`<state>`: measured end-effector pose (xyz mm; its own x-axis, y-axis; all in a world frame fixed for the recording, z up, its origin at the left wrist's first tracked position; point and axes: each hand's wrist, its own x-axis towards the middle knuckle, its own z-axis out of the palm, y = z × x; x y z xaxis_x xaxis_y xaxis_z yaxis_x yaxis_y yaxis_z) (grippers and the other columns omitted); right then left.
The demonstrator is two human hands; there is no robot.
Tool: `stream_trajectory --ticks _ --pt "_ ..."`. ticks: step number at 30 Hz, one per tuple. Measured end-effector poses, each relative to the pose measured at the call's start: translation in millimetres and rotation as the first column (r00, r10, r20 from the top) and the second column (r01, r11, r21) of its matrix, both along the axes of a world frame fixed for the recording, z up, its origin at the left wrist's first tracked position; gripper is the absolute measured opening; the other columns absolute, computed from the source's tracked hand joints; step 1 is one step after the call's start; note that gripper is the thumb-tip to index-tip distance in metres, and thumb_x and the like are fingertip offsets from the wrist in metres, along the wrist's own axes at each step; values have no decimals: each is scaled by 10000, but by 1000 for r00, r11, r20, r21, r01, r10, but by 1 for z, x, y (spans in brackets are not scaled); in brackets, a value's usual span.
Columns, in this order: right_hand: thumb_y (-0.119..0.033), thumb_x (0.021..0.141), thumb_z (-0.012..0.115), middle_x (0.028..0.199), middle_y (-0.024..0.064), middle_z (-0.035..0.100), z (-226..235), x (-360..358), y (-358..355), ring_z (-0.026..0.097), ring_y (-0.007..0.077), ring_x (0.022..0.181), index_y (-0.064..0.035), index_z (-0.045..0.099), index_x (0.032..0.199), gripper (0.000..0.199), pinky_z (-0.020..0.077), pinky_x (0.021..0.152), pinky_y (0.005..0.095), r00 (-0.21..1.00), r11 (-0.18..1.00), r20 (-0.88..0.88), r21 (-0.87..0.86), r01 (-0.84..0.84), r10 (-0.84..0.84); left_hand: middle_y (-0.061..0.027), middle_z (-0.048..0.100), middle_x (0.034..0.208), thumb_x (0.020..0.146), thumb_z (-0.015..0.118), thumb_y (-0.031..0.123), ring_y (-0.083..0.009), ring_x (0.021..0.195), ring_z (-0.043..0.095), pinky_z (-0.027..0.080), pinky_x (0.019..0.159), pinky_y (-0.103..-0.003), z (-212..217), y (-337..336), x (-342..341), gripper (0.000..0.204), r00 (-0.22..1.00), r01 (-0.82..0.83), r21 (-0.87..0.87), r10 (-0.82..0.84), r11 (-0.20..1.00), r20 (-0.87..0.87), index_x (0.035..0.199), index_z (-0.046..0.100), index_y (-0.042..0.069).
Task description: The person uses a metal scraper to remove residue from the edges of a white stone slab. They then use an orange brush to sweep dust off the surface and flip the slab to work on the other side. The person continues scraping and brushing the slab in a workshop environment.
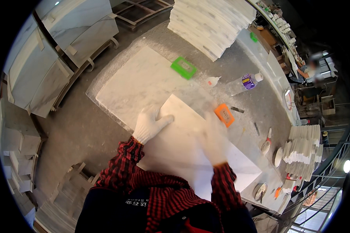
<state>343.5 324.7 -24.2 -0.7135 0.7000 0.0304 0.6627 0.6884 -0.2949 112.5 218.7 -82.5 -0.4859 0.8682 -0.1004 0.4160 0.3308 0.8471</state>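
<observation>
A white marble tile (179, 124) lies slanted in front of me, partly over a larger pale marble slab (130, 79). My left hand (148, 123), in a white knit glove, grips the tile's left edge. Its thumb is pressed on the top face while the other fingers are mostly hidden along the side. At the tile's right edge is my right hand (214, 141), also gloved; motion smears its fingers. Just beyond that hand sits an orange sanding block (224, 115). A green block (183, 68) of similar shape rests on the slab's far edge.
A purple-labelled clear bottle (243, 84) lies beside a small white squeeze bottle (213, 81) on the dusty table. Stacked white tiles (210, 23) stand at the back, more (303, 149) at right. Upright slabs (77, 31) lean on racks at left. Another person (308, 73) is far right.
</observation>
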Motion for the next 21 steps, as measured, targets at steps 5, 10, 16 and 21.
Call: stream_trajectory --ticks 5,10,16,21 --pt "-223 947 619 1409 200 565 -29 139 42 588 396 1181 -53 476 1458 558 466 1000 482 935 964 320 255 70 -152 -167 699 937 788 785 405 -342 907 643 507 841 -423 -4 -4 5 494 990 -65 119 49 991 134 1076 732 7" --pt "-341 890 696 1481 217 482 -9 86 89 504 382 1322 -104 490 1459 650 419 1083 475 965 965 -33 34 261 -260 -165 720 992 798 785 392 -308 942 666 521 858 -406 -6 2 7 498 978 -62 157 29 986 205 1103 726 2" --pt "-332 823 761 1425 204 552 -1 48 117 542 358 1298 -95 464 1485 763 436 1075 430 951 986 284 -70 150 -124 -148 737 971 840 768 335 -202 873 692 546 812 -337 -6 4 10 481 968 -93 113 63 989 244 1148 700 -27" --pt "-311 840 736 1286 184 633 23 35 111 597 374 1165 -105 552 1404 628 468 989 440 960 813 -278 -551 -186 32 -157 743 976 841 781 320 -175 869 693 550 795 -318 3 -1 9 486 908 -110 -44 118 993 401 1142 691 -52"
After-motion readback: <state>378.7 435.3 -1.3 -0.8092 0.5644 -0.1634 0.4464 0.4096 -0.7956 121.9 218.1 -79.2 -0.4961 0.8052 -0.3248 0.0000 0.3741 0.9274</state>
